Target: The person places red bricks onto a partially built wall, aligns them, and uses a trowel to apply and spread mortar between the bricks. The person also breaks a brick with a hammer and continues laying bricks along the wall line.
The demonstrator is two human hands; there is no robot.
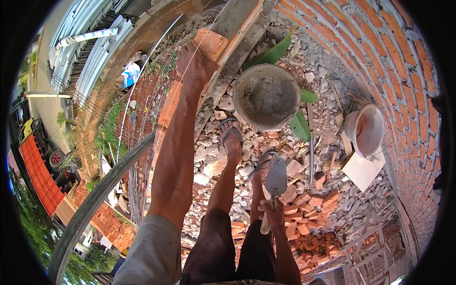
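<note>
My left hand [194, 65] is closed on an orange brick [212, 44] at the top of a low wall. Along that wall, more laid bricks [170, 105] show beside my forearm. In my right hand [272, 213] is a trowel [276, 177], gripped by its wooden handle with the grey blade pointing away from me. Wet grey mortar [266, 97] fills much of a round bucket [293, 110] to the right of the wall. A thin string line runs past my left hand.
Broken rubble [213, 166] covers the ground around my sandalled feet. A pale bucket [368, 130] stands near the tall brick wall [403, 71] at right. Loose bricks [311, 209] lie near my right hand. A dark pole [95, 209] and thin wires cross the left side.
</note>
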